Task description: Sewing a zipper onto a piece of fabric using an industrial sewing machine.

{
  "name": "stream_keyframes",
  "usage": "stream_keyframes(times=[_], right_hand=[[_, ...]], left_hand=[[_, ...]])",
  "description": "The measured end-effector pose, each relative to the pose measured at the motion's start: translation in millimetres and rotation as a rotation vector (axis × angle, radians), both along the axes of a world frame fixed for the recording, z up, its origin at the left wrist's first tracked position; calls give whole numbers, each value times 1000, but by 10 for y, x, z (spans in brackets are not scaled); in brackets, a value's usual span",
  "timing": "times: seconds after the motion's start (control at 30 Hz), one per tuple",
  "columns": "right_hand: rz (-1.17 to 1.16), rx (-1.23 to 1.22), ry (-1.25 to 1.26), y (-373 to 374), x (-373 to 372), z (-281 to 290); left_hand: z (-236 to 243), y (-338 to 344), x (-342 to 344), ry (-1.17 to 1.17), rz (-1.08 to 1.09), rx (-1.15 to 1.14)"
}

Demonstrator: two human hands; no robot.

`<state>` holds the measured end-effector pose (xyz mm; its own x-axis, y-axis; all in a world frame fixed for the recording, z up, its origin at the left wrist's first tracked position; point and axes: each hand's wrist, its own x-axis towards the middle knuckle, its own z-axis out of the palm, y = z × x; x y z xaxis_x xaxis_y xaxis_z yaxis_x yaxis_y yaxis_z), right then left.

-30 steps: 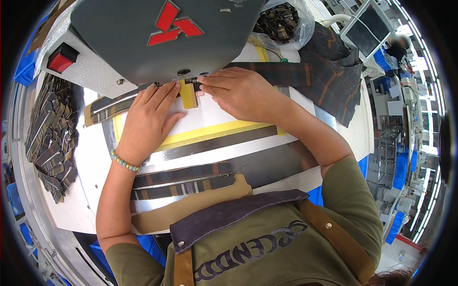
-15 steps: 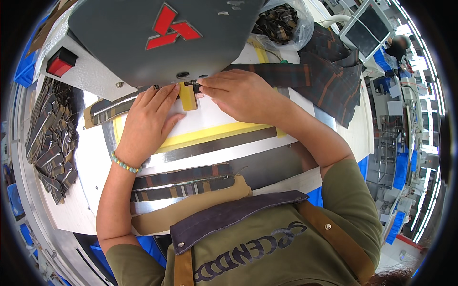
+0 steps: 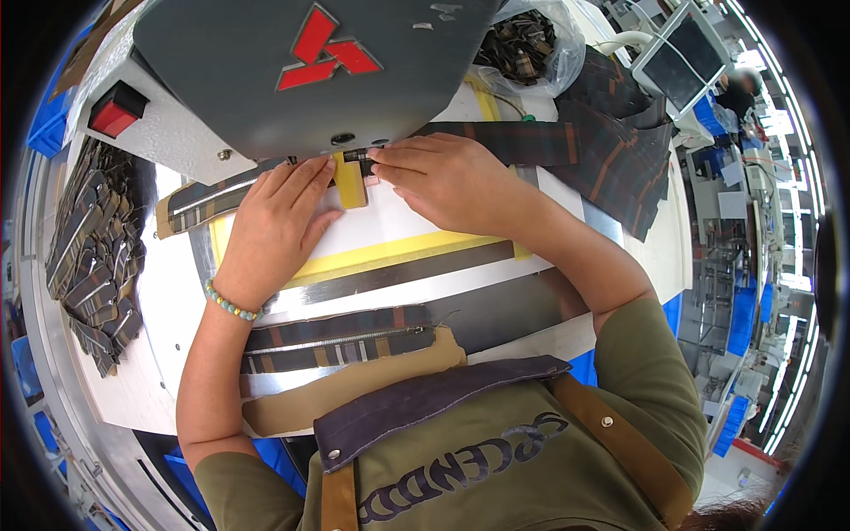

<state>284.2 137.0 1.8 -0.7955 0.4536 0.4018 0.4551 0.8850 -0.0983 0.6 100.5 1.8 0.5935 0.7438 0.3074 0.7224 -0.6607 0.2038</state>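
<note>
A plaid fabric strip with a metal zipper (image 3: 208,202) runs leftward from beneath the dark grey sewing machine head (image 3: 257,80). My left hand (image 3: 285,208), a beaded bracelet at its wrist, lies flat on this strip, fingers stretched toward the machine and thumb apart. On the other side, my right hand (image 3: 456,181) rests with straightened fingertips on the dark fabric by the needle area. Between the fingertips of both hands sits a yellow strip (image 3: 351,184) on the white work plate (image 3: 390,217). The needle itself is hidden under the head.
Another zippered plaid strip (image 3: 341,338) lies near me beside a tan piece (image 3: 354,380). A pile of zippered pieces (image 3: 96,265) is at the left. Plaid fabric (image 3: 611,159) spreads at the right, below a clear bag of scraps (image 3: 522,53). A red switch (image 3: 115,111) sits on the machine.
Both hands keep nearly the same place and pose. The view has shifted very slightly; no other movement shows.
</note>
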Motion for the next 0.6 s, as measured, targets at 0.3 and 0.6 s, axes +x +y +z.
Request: stream_keyframes(times=[0.3, 0.6], right_hand=[[-20, -6, -95, -45, 12, 67], [-16, -65, -102, -52, 10, 78]], left_hand=[[38, 8, 2, -9, -10, -8], [11, 0, -12, -2, -10, 10]])
